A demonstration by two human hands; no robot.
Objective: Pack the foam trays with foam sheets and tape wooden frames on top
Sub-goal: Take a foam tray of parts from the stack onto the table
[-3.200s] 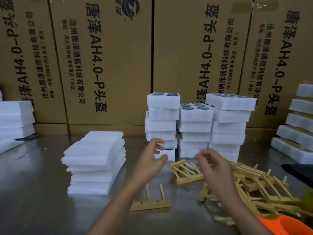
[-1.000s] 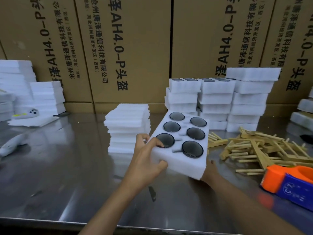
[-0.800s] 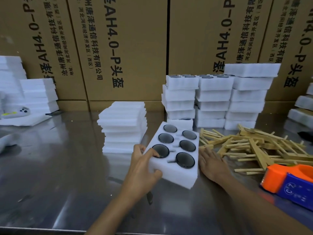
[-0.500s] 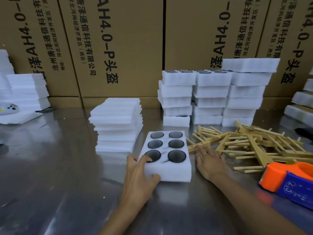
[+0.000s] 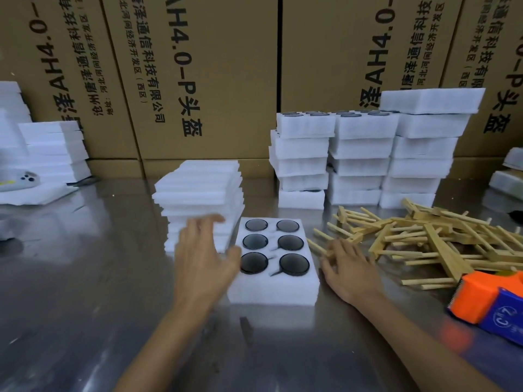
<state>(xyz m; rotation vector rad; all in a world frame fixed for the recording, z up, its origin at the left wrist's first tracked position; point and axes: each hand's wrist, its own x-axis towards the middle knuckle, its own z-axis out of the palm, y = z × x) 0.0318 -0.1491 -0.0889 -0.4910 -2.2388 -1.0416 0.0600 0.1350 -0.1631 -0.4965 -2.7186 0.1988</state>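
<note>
Cardboard cartons (image 5: 215, 80) w/ printed Chinese text and "AH4.0-P" line the back wall behind a shiny metal table (image 5: 70, 292). Far left, white foam stacks (image 5: 53, 151) sit against the cartons, w/ a small grey device (image 5: 21, 181) lying on a loose foam piece beside them. Center-left stands a stack of foam sheets (image 5: 199, 188), slightly uneven. Left hand (image 5: 202, 258) is raised in front of that stack, fingers spread and relaxed, motion-blurred, gripping nothing; thumb is next to the left edge of the foam tray (image 5: 273, 281), contact can't be told. Tray lies flat on the table, center, just right of the sheet stack, w/ six round pockets in 2 columns x 3 rows, each holding a dark disc. Behind it, three columns of stacked trays (image 5: 362, 154) stand near the cartons, the right column tallest. Right hand (image 5: 349, 267) lies palm-down on the table just right of the tray, fingers straight, tips at the nearest sticks of the wooden frames (image 5: 430, 239), holding nothing. Frames lie in a loose jumbled pile, right of center. Near the right edge, an orange-and-blue tape dispenser (image 5: 492, 304) sits in front of the pile, w/ more foam pieces (image 5: 509, 171) behind.
</note>
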